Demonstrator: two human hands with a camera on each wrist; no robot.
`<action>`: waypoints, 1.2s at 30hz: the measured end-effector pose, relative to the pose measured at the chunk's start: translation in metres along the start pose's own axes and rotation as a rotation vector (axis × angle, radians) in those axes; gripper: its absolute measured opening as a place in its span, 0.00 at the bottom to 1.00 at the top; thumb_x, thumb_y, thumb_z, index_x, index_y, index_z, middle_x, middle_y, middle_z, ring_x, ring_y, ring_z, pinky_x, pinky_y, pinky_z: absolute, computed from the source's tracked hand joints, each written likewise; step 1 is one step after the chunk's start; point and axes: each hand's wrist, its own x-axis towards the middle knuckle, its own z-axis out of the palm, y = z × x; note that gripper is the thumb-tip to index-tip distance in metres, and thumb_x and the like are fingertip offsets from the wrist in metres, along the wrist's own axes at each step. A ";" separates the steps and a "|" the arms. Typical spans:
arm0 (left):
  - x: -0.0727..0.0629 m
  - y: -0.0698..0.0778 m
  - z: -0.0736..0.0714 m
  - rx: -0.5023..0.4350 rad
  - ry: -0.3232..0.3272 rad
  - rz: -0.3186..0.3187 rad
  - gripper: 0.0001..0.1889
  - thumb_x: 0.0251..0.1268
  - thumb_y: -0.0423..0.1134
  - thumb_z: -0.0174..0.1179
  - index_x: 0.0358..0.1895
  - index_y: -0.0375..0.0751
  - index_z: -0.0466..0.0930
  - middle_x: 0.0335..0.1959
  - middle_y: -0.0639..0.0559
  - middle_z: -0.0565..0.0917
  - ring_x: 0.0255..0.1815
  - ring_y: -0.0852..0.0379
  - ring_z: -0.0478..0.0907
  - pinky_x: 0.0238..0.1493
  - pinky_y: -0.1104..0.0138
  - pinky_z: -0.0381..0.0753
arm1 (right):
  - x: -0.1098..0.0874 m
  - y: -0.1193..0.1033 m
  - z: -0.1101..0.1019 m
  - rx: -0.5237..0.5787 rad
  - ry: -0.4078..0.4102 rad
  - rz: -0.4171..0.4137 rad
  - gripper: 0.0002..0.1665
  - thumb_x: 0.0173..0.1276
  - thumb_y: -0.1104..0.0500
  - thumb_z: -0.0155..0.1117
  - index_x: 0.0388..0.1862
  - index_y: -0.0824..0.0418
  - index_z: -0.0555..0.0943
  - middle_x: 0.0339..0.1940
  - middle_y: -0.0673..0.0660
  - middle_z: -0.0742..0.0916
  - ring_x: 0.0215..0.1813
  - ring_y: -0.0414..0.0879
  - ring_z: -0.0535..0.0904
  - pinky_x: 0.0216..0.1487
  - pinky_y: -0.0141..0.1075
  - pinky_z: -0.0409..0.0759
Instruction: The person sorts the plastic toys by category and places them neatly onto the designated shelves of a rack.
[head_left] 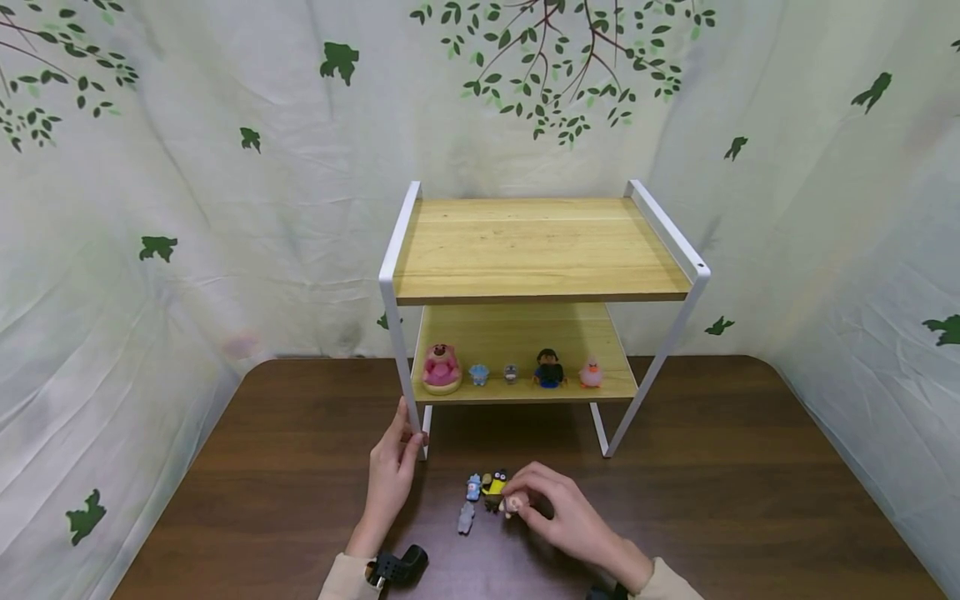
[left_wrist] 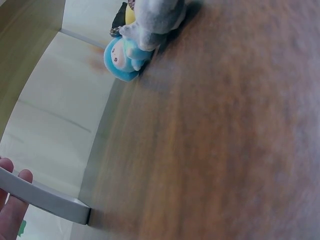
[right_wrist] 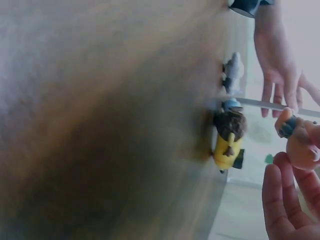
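Observation:
My right hand (head_left: 558, 510) pinches a small peach-pink figurine (right_wrist: 301, 146) between thumb and fingers, above the table. A dark patch shows on the figurine in the right wrist view. My left hand (head_left: 392, 463) holds the white front left leg (left_wrist: 47, 197) of a two-tier shelf, thumb on one side and fingers on the other. Beside the right fingertips on the table is a group of small figurines: a blue-hooded one (left_wrist: 122, 57), a grey one (head_left: 466, 518) and a yellow-and-black one (right_wrist: 227, 150). Brown parts of the group are partly hidden behind the right hand in the head view.
The shelf's wooden top board (head_left: 525, 242) overhangs its lower board (head_left: 517, 327). Along the lower board's front stand several figures, from a pink bear (head_left: 441, 369) at left to a pink duck-like one (head_left: 591, 373) at right. Behind the brown table (head_left: 750, 467) hangs a leaf-patterned curtain (head_left: 247, 200).

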 end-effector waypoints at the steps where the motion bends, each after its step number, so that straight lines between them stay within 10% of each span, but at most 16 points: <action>1: 0.000 0.000 0.000 0.000 -0.001 -0.001 0.38 0.52 0.13 0.59 0.69 0.31 0.57 0.25 0.39 0.77 0.24 0.46 0.78 0.32 0.80 0.76 | 0.001 0.000 -0.001 -0.004 0.011 -0.012 0.08 0.68 0.63 0.62 0.45 0.57 0.81 0.44 0.45 0.81 0.43 0.38 0.77 0.42 0.34 0.78; 36: -0.002 0.000 0.002 -0.003 0.009 -0.002 0.39 0.53 0.13 0.58 0.70 0.31 0.56 0.27 0.39 0.77 0.26 0.47 0.77 0.31 0.79 0.76 | 0.013 -0.018 -0.024 0.040 0.144 -0.002 0.15 0.69 0.68 0.59 0.52 0.56 0.79 0.45 0.51 0.83 0.42 0.42 0.79 0.38 0.35 0.81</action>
